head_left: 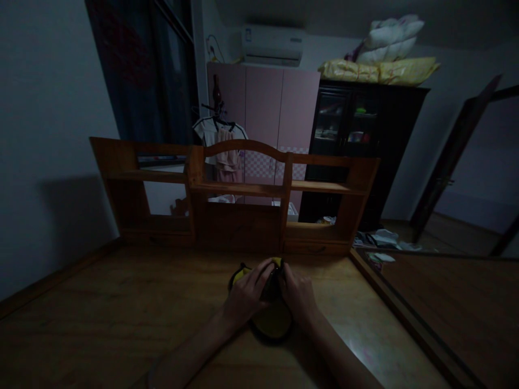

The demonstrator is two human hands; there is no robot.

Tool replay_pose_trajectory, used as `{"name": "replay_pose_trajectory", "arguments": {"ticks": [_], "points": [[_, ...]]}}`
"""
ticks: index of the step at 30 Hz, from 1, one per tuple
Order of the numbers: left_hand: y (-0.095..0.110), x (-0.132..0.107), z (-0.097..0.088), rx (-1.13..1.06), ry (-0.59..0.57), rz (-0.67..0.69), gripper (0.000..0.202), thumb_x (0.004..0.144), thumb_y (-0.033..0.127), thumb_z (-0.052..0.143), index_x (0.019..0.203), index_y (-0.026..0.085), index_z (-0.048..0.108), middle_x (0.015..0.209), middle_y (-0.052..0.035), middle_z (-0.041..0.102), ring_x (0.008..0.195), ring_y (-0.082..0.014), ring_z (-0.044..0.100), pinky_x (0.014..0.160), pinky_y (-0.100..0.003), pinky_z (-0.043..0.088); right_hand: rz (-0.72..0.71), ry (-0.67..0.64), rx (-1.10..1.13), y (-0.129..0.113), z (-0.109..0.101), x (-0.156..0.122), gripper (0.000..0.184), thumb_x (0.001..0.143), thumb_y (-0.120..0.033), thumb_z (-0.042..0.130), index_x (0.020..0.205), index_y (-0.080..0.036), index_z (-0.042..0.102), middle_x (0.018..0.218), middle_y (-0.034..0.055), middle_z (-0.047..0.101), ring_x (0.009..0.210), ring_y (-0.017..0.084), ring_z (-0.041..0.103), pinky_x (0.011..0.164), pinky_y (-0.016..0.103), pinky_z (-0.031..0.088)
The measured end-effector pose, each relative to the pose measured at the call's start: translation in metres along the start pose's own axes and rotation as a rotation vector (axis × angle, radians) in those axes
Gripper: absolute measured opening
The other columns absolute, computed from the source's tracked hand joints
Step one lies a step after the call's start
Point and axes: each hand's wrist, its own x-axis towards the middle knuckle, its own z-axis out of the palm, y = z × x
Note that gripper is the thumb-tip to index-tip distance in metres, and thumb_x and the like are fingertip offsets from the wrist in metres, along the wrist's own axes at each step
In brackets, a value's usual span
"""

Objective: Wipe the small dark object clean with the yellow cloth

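Note:
A small yellow and black object [272, 320], soft-looking like a pouch or cap, lies on the wooden desk [121, 308] just in front of me. My left hand [247, 294] rests on its left side with fingers curled over its top. My right hand [299, 296] grips its right side, fingers bent around the upper edge. Both hands meet near the object's far end. The room is dim, so I cannot make out exactly what the object is.
A wooden shelf unit [239, 189] stands along the desk's far edge. Behind it are a pink wardrobe [279, 108], a dark glass-front cabinet [357, 129] with bedding on top, and hanging clothes [225, 146]. A raised ledge [405, 313] borders the desk on the right.

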Motion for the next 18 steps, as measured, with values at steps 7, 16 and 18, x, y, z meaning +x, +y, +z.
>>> {"name": "replay_pose_trajectory", "arguments": {"ticks": [7,16,18], "points": [[-0.005,-0.002,0.008,-0.006,0.044,-0.100,0.083,0.068,0.024,0.073,0.138,0.019,0.028,0.135,-0.0137,0.048,0.121,-0.0297,0.051,0.101,-0.043,0.044,-0.022,-0.008,0.035,-0.010,-0.002,0.001,0.023,0.088,-0.014,0.044,0.104,-0.015,0.059,0.088,0.0102,0.070,0.076,0.020,0.065,0.068,0.026,0.043],[-0.009,-0.004,0.010,0.037,0.012,-0.119,0.086,0.066,0.026,0.075,0.138,0.018,0.029,0.134,-0.0147,0.044,0.120,-0.0309,0.049,0.098,-0.042,0.045,-0.035,-0.153,0.281,-0.008,-0.007,-0.003,0.067,0.083,-0.013,0.046,0.145,-0.014,0.020,0.120,0.0129,0.062,0.095,0.022,0.064,0.081,0.031,0.049],[-0.011,-0.006,0.012,0.053,0.000,-0.076,0.086,0.065,0.027,0.076,0.138,0.017,0.030,0.134,-0.0156,0.044,0.120,-0.0315,0.048,0.099,-0.043,0.044,-0.088,-0.179,0.310,-0.007,-0.009,-0.003,0.067,0.083,-0.012,0.046,0.145,-0.018,0.022,0.131,0.0121,0.055,0.107,0.022,0.060,0.089,0.032,0.047]]}}
